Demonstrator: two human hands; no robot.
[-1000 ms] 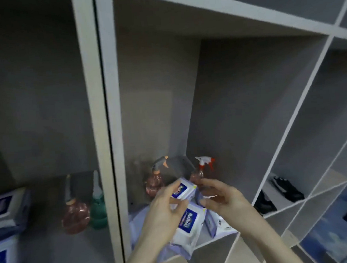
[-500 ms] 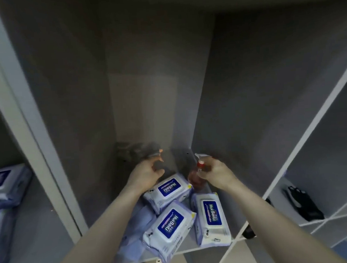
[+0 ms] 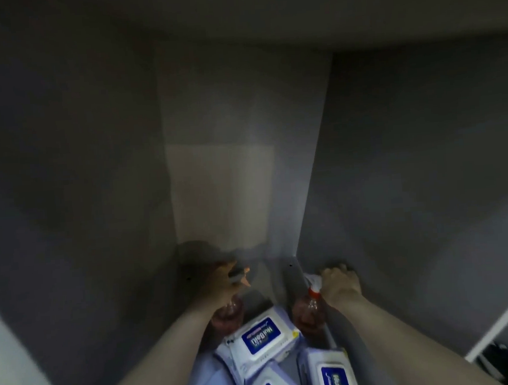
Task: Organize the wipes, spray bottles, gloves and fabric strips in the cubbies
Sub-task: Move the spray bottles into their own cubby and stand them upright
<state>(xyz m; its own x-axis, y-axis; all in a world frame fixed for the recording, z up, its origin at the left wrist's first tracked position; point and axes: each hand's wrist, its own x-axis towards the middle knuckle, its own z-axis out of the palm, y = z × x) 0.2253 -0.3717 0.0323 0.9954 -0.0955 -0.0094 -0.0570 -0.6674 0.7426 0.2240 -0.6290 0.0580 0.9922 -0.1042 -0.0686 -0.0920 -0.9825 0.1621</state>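
Both arms reach deep into one cubby (image 3: 396, 182). Left hand (image 3: 220, 282): fingers curled round the head of a pink spray bottle (image 3: 226, 314) at back left. Right hand (image 3: 338, 282): fingers gripping the trigger of a second spray bottle (image 3: 309, 311) against the right wall. Three wipes packs (image 3: 263, 339) lie in front, between the forearms.

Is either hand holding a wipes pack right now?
No, the left hand and right hand each grip a spray bottle top; the wipes packs lie untouched.
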